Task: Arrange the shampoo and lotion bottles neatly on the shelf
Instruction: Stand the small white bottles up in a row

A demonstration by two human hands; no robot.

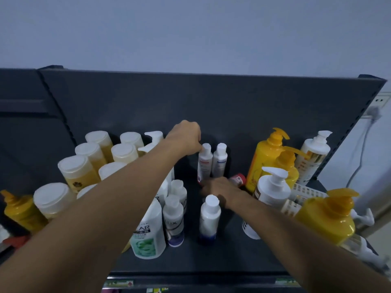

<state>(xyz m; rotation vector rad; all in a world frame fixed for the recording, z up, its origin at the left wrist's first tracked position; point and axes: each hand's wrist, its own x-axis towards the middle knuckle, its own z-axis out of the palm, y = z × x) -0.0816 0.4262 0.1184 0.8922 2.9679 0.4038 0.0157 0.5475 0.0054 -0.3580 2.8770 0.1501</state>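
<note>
Small white bottle [204, 163]: upright at the back of the shelf [228, 254], directly under your left hand [186, 136], whose fingertips pinch its cap. Its twin [220, 162] stands just to the right, nearly touching. Judged step: seating the back row of small bottles.

Right hand [220, 188]: blurred, low on the shelf, in front of the pair. It lies against a red-capped bottle [239, 179] on its side; cannot tell whether your fingers close on it or only reach.

Near your right wrist, toward you: another white bottle [209, 218], upright, alone.

Left of your left forearm: a green-labelled white bottle [148, 233] and two clear-capped small bottles [174, 216], then the flat-capped yellow bottles [84, 163] in rough rows.

Right of your right arm: yellow pump bottles [268, 157], white pump bottles [273, 187], a white basket [306, 193], crowded and not in line.

Next move, as judged:
- let go of the cap only once the bottle stands square to its twin
- stand the red-capped bottle up; a lying bottle may roll
- bring the lone white bottle back into the row
- keep your forearms high; the bottles beside them could tip
</note>
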